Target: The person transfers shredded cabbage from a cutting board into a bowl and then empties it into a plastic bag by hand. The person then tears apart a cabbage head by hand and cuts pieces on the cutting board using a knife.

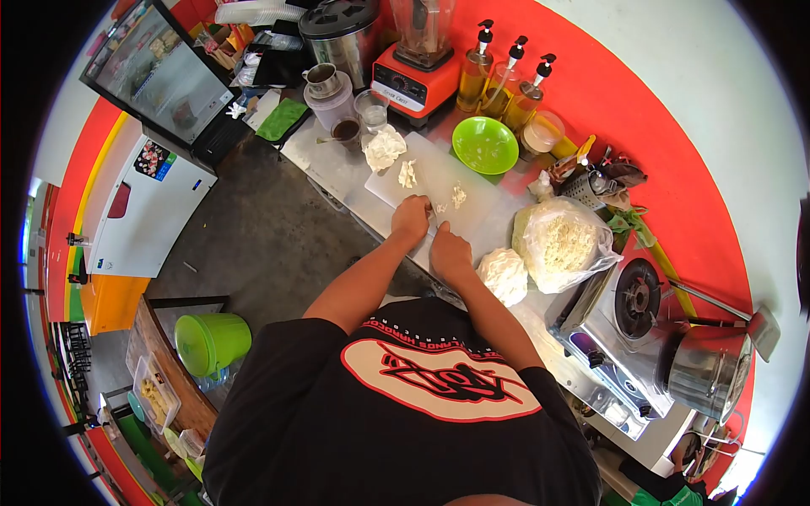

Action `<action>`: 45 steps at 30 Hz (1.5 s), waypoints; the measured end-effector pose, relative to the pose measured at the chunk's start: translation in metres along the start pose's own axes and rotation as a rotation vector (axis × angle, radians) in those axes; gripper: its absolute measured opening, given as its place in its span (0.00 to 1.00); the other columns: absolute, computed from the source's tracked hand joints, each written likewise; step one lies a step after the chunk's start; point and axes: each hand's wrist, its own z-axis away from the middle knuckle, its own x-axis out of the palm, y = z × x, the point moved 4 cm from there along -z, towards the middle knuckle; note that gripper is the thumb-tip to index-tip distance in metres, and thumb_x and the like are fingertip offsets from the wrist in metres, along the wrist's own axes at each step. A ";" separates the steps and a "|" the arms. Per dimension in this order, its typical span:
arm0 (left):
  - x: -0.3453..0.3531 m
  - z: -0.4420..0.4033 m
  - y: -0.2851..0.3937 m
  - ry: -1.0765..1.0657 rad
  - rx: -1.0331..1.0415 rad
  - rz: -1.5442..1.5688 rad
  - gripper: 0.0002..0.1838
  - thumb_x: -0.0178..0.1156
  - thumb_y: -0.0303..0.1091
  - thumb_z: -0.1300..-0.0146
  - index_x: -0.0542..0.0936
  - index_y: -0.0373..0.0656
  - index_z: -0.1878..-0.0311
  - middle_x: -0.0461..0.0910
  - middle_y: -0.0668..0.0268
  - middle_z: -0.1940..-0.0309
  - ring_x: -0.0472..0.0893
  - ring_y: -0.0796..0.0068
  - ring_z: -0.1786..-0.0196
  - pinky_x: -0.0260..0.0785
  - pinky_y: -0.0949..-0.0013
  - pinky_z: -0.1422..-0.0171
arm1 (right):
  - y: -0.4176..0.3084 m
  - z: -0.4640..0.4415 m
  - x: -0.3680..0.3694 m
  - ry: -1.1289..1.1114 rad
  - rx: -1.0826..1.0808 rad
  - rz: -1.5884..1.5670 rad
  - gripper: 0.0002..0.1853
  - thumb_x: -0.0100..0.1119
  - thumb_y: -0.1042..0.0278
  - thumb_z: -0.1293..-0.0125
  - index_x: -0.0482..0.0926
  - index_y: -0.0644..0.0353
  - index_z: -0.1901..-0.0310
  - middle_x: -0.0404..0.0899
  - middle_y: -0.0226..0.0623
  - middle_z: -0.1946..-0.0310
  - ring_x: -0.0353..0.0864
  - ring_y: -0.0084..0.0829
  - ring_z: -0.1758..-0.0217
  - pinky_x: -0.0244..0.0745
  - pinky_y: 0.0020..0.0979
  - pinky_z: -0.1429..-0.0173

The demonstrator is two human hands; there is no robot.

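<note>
My left hand (411, 216) is closed at the near edge of a white cutting board (474, 177); what its fingers hold is hidden. Just right of it, my right hand (451, 250) is also closed, with a small, thin thing at its fingertips that I cannot make out. Small pale crumbly pieces (459, 196) lie on the board beyond my hands. A torn pale lump (407, 174) and a larger crumpled white mass (385, 148) sit on its left part. Right of my right hand are a white lump (504, 277) and a clear plastic bag (564, 243) of pale shreds.
A green bowl (484, 145), pump bottles (499, 91) and a red blender (415, 78) stand behind the board. Cups (346, 131) are at the left. A gas stove (637, 297) with a metal pot (710, 371) stands at the right. A green bucket (211, 344) is behind left.
</note>
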 end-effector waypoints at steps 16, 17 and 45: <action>0.001 -0.001 -0.001 -0.050 -0.004 -0.090 0.04 0.60 0.27 0.39 0.84 0.45 0.64 0.83 0.56 0.55 0.84 0.48 0.52 0.77 0.50 0.48 | 0.000 -0.007 -0.012 -0.054 -0.054 0.037 0.13 0.48 0.69 0.30 0.68 0.67 0.49 0.86 0.61 0.58 0.87 0.57 0.53 0.80 0.48 0.44; 0.000 -0.001 0.000 -0.050 -0.005 -0.080 0.04 0.61 0.27 0.39 0.84 0.45 0.63 0.83 0.56 0.55 0.84 0.48 0.52 0.77 0.50 0.48 | -0.001 -0.003 -0.012 -0.065 -0.045 0.032 0.14 0.49 0.69 0.30 0.69 0.67 0.48 0.86 0.61 0.58 0.87 0.57 0.52 0.80 0.48 0.44; 0.001 0.001 -0.020 0.005 0.145 0.240 0.04 0.67 0.25 0.41 0.85 0.40 0.62 0.85 0.55 0.66 0.86 0.57 0.62 0.78 0.59 0.56 | -0.007 -0.009 -0.017 -0.127 -0.009 0.050 0.16 0.55 0.73 0.33 0.67 0.68 0.47 0.86 0.62 0.57 0.88 0.54 0.50 0.81 0.46 0.44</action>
